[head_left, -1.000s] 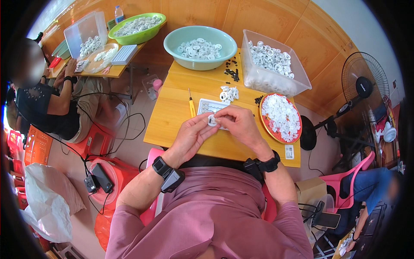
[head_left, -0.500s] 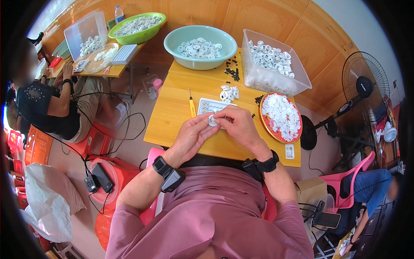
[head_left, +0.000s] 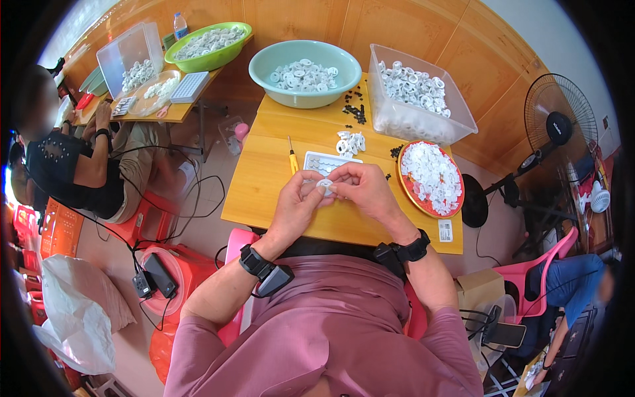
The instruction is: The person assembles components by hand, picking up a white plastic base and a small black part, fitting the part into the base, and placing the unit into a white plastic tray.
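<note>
My left hand (head_left: 296, 206) and my right hand (head_left: 362, 188) meet over the front of a yellow wooden table (head_left: 264, 178). Together they pinch a small white ring-shaped plastic part (head_left: 325, 186) between the fingertips. Just behind the hands lies a small white tray (head_left: 324, 161) with rows of little pieces. A yellow-handled screwdriver (head_left: 292, 159) rests left of that tray. A small heap of white rings (head_left: 350, 142) sits behind it.
A teal bowl (head_left: 272, 71), a clear plastic bin (head_left: 463, 126) and a red plate (head_left: 402, 180) hold several white rings; black bits (head_left: 356, 111) are scattered between. A standing fan (head_left: 559, 126) is right. Another person (head_left: 73, 159) works at a left table with a green bowl (head_left: 231, 51).
My hands stay together over the table front, with only small finger movement on the white part. The person at the left has shifted slightly.
</note>
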A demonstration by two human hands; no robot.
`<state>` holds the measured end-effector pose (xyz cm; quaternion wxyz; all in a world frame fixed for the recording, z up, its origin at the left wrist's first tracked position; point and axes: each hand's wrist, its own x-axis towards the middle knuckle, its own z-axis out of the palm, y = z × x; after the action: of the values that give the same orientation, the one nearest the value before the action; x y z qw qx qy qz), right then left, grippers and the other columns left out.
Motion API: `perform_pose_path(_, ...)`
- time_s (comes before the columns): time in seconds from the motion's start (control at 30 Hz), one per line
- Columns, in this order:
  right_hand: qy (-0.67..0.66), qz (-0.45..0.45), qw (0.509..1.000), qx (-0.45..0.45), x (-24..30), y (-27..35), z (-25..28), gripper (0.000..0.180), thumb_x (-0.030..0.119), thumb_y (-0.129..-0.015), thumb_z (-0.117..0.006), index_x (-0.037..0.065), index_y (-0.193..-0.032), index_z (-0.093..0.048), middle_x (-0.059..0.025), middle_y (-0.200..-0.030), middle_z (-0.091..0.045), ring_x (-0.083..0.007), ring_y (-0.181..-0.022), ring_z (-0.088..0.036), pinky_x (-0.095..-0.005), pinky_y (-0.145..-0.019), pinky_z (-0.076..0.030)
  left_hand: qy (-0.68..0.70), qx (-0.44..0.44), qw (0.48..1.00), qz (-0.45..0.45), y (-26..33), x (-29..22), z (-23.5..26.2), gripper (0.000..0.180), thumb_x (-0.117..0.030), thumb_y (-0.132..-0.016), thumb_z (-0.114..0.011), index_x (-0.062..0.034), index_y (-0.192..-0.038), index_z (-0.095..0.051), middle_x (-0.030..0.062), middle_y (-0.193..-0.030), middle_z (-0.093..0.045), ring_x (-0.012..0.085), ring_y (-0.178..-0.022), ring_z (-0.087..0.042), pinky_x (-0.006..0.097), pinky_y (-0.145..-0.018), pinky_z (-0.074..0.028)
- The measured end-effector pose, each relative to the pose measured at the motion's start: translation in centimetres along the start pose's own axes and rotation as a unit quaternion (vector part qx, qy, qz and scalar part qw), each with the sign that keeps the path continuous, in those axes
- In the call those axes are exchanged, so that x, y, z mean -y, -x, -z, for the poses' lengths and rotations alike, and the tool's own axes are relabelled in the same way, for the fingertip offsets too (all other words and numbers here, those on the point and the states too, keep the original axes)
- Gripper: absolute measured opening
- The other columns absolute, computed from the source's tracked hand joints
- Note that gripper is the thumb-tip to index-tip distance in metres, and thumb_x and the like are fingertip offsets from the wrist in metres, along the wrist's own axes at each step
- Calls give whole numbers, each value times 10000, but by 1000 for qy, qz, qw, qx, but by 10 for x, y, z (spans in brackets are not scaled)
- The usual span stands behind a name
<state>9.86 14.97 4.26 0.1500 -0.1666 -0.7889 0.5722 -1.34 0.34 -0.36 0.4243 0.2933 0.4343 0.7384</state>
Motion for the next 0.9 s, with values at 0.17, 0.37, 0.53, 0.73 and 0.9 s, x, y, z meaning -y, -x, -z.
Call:
perform_pose_path(0.17,47,5,999,-4,18,5,-4,177,83,-861,-680,-59,-965,-704,-112,-807,-742,-133,-746,-724,-259,-664,-549,-24,-12,999,-31,0,3,1,177,-17,-1014,-526,23,-1178,-474,157,-1092,-658,174,-982,-671,290,-870,-573)
perform_pose_path(0.37,115,43,992,-43,16,7,-14,171,57,-833,-656,-55,-955,-697,-148,-806,-737,-179,-736,-737,-290,-666,-562,-90,-20,994,-59,1,6,5,122,-16,-1009,-535,26,-1117,-499,137,-1004,-680,162,-934,-677,284,-848,-573)
perform_pose_path(0.53,139,60,986,-65,14,8,-15,161,54,-823,-658,-50,-940,-695,-139,-787,-731,-186,-720,-732,-301,-655,-561,-62,-34,997,-9,0,-5,1,124,-27,-1009,-538,20,-1123,-527,136,-1019,-684,178,-949,-684,297,-885,-573)
perform_pose_path(0.73,24,22,999,-32,5,3,-1,171,70,-825,-672,-48,-949,-690,-133,-766,-725,-171,-718,-727,-291,-651,-551,185,-1,977,111,1,-21,2,199,-98,-1028,-538,16,-1191,-552,153,-1184,-634,244,-1102,-662,332,-966,-567)
perform_pose_path(0.9,219,185,955,-78,18,5,-4,193,67,-801,-740,20,-986,-709,-74,-825,-698,-160,-715,-667,-272,-642,-512,234,10,966,112,1,-18,7,217,-105,-1022,-555,10,-1206,-561,153,-1201,-634,240,-1121,-654,337,-978,-562)
